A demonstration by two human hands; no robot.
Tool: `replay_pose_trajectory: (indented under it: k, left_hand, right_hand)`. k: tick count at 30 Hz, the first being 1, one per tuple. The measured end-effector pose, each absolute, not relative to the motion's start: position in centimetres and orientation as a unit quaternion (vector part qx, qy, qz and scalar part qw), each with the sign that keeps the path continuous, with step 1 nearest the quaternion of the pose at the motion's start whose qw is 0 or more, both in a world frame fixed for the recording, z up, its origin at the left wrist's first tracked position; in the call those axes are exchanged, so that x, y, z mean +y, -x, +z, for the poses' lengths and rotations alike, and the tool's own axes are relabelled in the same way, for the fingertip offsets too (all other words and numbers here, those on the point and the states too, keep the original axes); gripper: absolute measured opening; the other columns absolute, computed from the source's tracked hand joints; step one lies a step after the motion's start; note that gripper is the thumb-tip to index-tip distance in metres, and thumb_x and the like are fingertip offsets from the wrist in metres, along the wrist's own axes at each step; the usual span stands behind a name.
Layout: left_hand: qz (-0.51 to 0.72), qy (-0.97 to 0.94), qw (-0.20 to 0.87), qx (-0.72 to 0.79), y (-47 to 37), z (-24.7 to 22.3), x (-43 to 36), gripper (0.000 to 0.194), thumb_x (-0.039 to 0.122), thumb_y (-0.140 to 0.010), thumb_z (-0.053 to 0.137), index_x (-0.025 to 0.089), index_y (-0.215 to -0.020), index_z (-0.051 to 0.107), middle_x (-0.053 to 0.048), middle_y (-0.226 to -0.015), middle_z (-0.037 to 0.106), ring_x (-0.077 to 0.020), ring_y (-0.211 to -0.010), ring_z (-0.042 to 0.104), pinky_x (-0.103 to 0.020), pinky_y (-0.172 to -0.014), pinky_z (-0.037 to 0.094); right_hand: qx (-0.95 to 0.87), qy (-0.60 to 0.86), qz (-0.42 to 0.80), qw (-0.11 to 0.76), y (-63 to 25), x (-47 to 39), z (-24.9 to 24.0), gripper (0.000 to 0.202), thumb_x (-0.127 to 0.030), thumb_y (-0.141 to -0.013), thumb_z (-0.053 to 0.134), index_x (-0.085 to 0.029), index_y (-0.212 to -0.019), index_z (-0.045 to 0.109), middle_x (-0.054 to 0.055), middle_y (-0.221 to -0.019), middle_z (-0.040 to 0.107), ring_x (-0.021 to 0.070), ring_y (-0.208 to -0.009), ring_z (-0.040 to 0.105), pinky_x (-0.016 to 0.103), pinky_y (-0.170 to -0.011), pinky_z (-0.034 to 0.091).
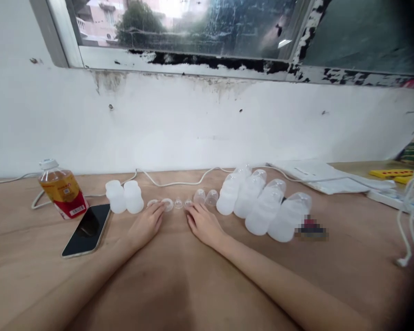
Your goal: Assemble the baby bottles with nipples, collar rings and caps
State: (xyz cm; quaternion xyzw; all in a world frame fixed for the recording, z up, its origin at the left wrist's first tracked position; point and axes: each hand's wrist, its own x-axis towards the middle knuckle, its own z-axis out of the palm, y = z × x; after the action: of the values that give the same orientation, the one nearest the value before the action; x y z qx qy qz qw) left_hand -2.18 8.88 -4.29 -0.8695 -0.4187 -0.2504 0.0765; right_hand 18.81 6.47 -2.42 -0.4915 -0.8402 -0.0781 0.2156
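Observation:
My left hand (145,226) lies on the table, its fingers stretched out and touching a white screw ring (167,205). A second ring (152,202) is partly hidden behind those fingers. My right hand (205,224) rests flat too, with its fingertips at a clear bottle teat (188,202). Another teat (178,203) stands between the hands. Two clear dome caps (211,198) sit just beyond the right hand. To the left are two frosted bottle bodies (133,197) without tops. Several frosted baby bottles (262,214) with clear caps stand in a group on the right.
A phone (87,231) and a red-and-yellow labelled drink bottle (62,189) are at the left. A white cable (172,185) runs along the wall. Papers (307,177), yellow items (396,174) and white cords (409,230) lie at the right, near a blurred-out patch (310,229).

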Motion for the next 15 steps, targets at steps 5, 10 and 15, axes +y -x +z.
replay_pose_trajectory:
  k: [5,10,15]
  left_hand:
    - [-0.243,0.868,0.066,-0.429,2.3,-3.8,9.0,0.037,0.015,-0.083,0.031,0.008,-0.115,0.048,-0.014,-0.121,0.05,-0.024,-0.114,0.045,-0.042,-0.097,0.038]
    - [-0.238,0.87,0.056,-0.428,2.1,-3.1,8.5,0.037,0.014,-0.083,0.032,0.01,-0.115,0.048,-0.013,-0.121,0.05,-0.0235,-0.115,0.043,-0.042,-0.097,0.037]
    - [-0.235,0.871,0.047,-0.428,2.1,-3.1,8.6,0.037,0.015,-0.083,0.033,0.012,-0.117,0.047,-0.011,-0.123,0.049,-0.023,-0.115,0.043,-0.041,-0.097,0.037]
  right_hand:
    - [-0.844,0.483,-0.082,0.217,-18.6,6.9,-2.2,0.028,-0.018,-0.083,0.037,-0.011,-0.104,0.054,0.011,-0.105,0.052,0.0205,-0.104,0.043,0.031,-0.092,0.036]
    - [-0.843,0.49,-0.07,0.209,-18.7,7.1,-2.0,0.031,-0.018,-0.083,0.037,-0.01,-0.109,0.051,0.012,-0.11,0.049,0.0192,-0.103,0.045,0.031,-0.091,0.035]
    - [-0.844,0.496,-0.062,0.197,-18.7,6.9,-2.2,0.031,-0.019,-0.083,0.037,-0.013,-0.11,0.05,0.012,-0.112,0.048,0.0191,-0.101,0.047,0.033,-0.088,0.037]
